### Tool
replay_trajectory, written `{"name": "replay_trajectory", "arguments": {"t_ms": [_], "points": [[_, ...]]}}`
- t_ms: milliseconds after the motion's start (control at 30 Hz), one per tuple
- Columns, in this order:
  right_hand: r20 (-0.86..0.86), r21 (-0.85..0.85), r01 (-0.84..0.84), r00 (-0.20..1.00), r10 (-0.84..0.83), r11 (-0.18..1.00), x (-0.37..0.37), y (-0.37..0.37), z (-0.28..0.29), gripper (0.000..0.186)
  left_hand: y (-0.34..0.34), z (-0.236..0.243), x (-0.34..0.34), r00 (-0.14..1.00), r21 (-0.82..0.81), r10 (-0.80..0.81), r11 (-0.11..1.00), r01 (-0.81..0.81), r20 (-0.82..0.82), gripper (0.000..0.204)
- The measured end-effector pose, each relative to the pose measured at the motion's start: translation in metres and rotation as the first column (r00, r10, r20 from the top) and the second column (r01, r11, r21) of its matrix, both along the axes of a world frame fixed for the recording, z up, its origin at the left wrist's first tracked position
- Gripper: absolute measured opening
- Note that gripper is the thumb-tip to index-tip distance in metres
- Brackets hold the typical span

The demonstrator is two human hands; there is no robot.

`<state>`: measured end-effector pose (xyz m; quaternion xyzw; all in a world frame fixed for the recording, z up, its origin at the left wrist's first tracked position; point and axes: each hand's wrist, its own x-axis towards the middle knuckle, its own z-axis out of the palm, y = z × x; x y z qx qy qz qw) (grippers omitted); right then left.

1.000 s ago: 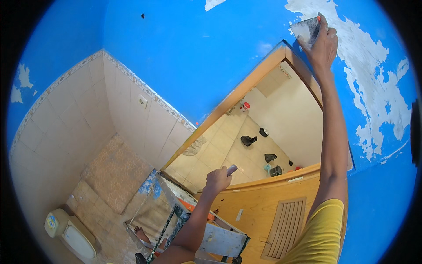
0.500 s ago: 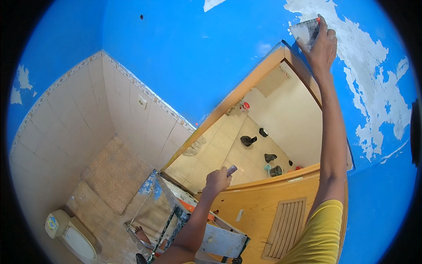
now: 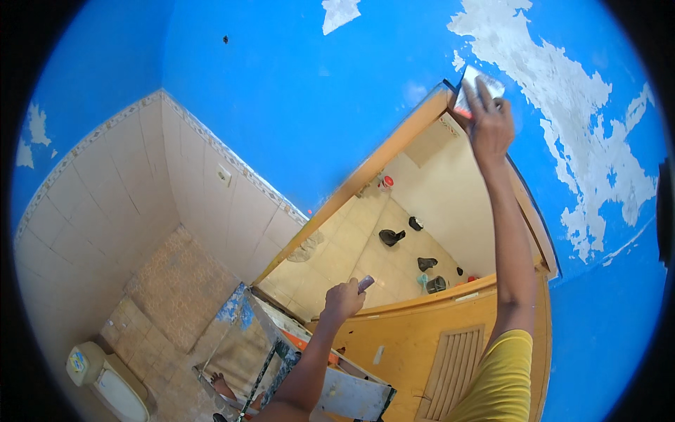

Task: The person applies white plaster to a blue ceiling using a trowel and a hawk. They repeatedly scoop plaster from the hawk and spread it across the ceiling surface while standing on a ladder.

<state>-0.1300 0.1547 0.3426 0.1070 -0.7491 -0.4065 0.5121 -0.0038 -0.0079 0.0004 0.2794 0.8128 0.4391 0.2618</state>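
Observation:
High on the right, my right hand point(image 3: 491, 133) grips a flat putty scraper point(image 3: 490, 86), its pale plate slightly blurred and a bit of orange-red showing at one edge. The fingers lie over the plate, close to the top corner of the wooden door frame point(image 3: 394, 153). Behind it is the blue wall point(image 3: 281, 84), where a large bare patch point(image 3: 562, 105) of peeled paint shows pale. Lower and nearer the middle, my left hand point(image 3: 343, 301) is closed around a short purplish-grey handle point(image 3: 365, 283); the rest of that tool is hidden.
Below me stands a paint-spattered stepladder point(image 3: 355, 394), with a bare foot point(image 3: 221, 383) near it. The wooden door point(image 3: 401, 344) with a slatted vent is at right. A toilet point(image 3: 119, 390) sits lower left. Dark bags point(image 3: 391, 238) and a bucket point(image 3: 436, 284) lie beyond the doorway.
My right hand has come down and left with the scraper, from the peeled patch to the frame's corner, and the scraper has turned. My left hand keeps its hold on the handle.

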Motion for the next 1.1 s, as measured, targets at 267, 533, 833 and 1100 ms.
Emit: {"name": "replay_trajectory", "arguments": {"t_ms": [267,533,833,1100], "points": [[-0.004,-0.053,0.006,1.000,-0.006,0.999,-0.021,-0.025,0.002,0.065,0.005,-0.014,0.002,0.998,0.019,0.029,0.999,-0.028,-0.051,0.031],[-0.001,0.009,-0.086,0.996,0.086,0.996,-0.027,-0.015,0.006,0.067,0.003,-0.006,-0.001,1.000,0.015,0.016,1.000,-0.016,-0.019,0.030],[0.033,0.061,-0.085,0.996,0.083,0.995,-0.027,-0.018,0.016,0.067,0.000,0.001,-0.003,1.000,0.020,0.014,1.000,-0.014,0.021,0.030],[0.114,0.086,0.037,0.992,-0.047,0.996,-0.018,-0.010,0.051,0.064,-0.002,-0.010,0.002,1.000,-0.009,0.018,1.000,-0.018,-0.010,0.029]]}}
